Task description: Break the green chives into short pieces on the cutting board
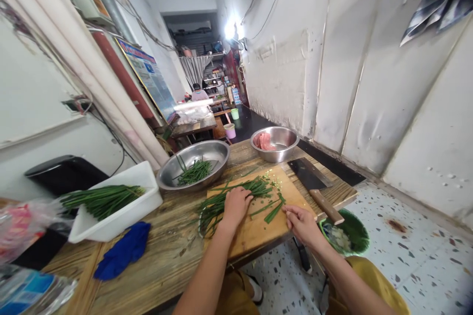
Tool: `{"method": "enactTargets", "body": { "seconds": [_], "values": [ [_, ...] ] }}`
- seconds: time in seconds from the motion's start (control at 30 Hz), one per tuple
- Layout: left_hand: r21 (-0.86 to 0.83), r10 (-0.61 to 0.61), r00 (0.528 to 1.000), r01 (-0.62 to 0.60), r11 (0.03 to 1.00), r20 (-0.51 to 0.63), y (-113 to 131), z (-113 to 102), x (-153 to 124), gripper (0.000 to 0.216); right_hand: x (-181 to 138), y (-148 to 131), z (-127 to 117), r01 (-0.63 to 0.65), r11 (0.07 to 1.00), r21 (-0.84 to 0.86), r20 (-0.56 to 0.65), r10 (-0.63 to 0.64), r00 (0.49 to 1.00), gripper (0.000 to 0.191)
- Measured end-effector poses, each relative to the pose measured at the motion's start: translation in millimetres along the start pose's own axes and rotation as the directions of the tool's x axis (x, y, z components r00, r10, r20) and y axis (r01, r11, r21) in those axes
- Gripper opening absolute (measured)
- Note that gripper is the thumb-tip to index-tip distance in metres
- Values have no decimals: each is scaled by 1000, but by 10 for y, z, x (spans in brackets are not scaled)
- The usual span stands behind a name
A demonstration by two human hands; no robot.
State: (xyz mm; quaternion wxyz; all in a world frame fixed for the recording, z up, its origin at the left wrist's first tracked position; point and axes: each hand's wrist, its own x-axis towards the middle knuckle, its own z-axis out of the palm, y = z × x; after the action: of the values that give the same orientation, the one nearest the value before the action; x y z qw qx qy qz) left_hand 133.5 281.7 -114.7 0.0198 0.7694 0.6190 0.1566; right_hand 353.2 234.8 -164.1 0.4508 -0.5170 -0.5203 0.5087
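My left hand [236, 203] rests over a bunch of garlic chives [258, 186] on the wooden cutting board [258, 236], with its fingers bent down onto the stalks. Close to the board's right edge, my right hand [301, 222] has its thumb and fingers pinched together; whatever is between them is too small to make out. A few loose chive pieces [274, 212] lie just left of those fingers. Small pale trimmings [274, 177] are scattered at the far end of the board. Beyond the board's right side lies a cleaver [314, 184] with its wooden handle towards me.
One steel bowl [166, 177] holds chives; another [275, 155] holds pink meat. At left are a white tub [120, 212] with more chives, a blue cloth [123, 250] and plastic bags [29, 226]. A green bin [360, 238] stands on the floor. A person [199, 93] sits farther back.
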Motion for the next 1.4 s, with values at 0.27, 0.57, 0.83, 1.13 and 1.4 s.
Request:
{"method": "enactTargets", "body": {
  "seconds": [0.27, 0.57, 0.83, 1.13, 1.4],
  "values": [
    [52, 36, 990, -29, 998, -139, 175, 76, 124, 14, -17, -58, -11, -28, 1000, 6, 11, 28, 1000, 52],
    [-11, 68, 952, -75, 997, -300, 240, 243, 83, 20, 5, -15, -21, -2, 1000, -9, 30, 3, 1000, 51],
    [-155, 16, 951, -67, 986, -308, 316, 290, 105, 19, 26, 28, -25, 44, 999, -17, 40, -43, 998, 47],
    [-249, -53, 955, -21, 968, -290, 286, 342, 139, 20, 23, 42, -71, 98, 991, -96, 140, -84, 987, 38],
    [-297, -40, 953, -53, 953, -300, 257, 381, 154, 17, 52, 61, -78, 125, 988, -91, 167, -109, 980, 36]
  ]
}}
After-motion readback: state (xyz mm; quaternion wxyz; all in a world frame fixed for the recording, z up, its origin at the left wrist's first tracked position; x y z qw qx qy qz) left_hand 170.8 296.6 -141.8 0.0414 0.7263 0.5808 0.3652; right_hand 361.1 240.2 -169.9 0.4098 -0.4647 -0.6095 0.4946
